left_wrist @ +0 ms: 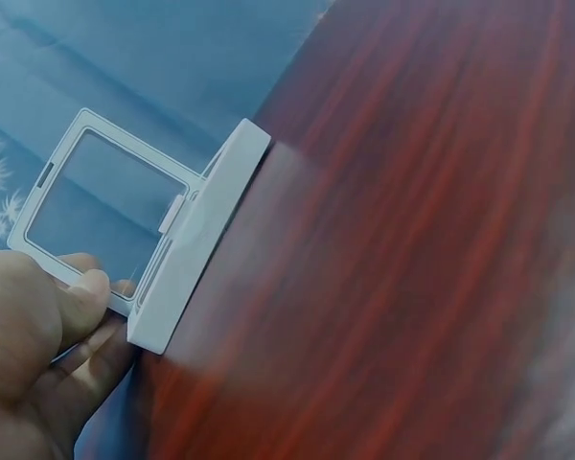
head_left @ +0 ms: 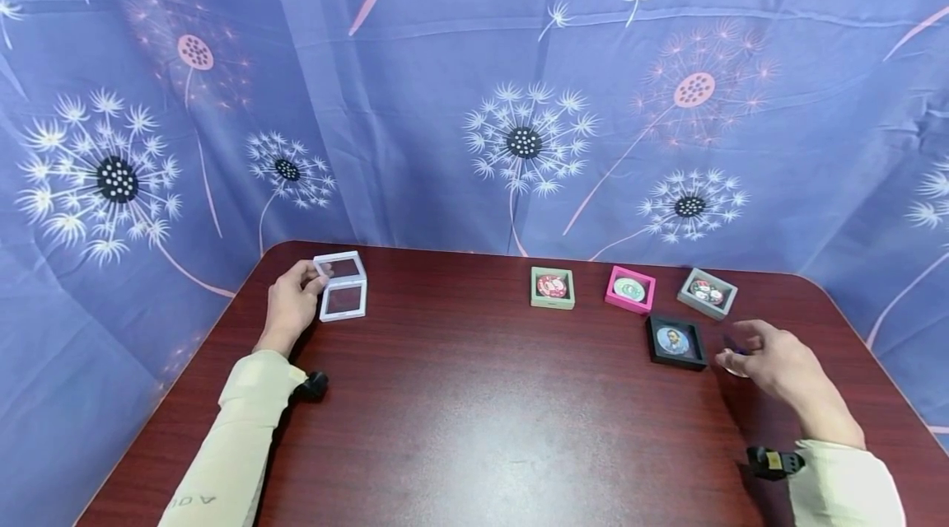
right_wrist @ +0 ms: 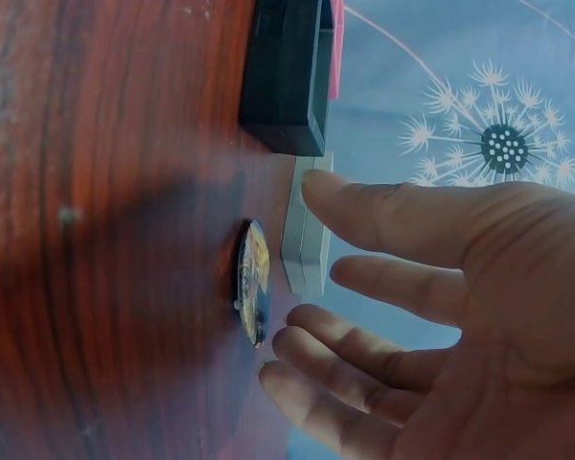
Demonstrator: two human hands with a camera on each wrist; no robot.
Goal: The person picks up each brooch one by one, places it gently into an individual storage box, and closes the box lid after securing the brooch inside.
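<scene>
My left hand (head_left: 291, 302) pinches the edge of a white display case (left_wrist: 203, 238) with clear windows, at the table's far left. The case stands hinged open, its lid raised toward the hand and its base on the table. At the right, my right hand (head_left: 789, 370) reaches over a round, colourful coin (right_wrist: 254, 283) lying flat on the table. Its fingers are spread and slightly bent, and the coin sits just beyond the fingertips. Immediately left of this hand is a black case (head_left: 676, 342) holding a round portrait piece.
Toward the back right stand a pale green case (head_left: 552, 302) with a red chip, a pink case (head_left: 630, 290) with a green chip and a grey case (head_left: 708, 293) with a dark patterned one. A blue dandelion curtain (head_left: 445, 99) hangs behind the dark red wooden table (head_left: 460, 395).
</scene>
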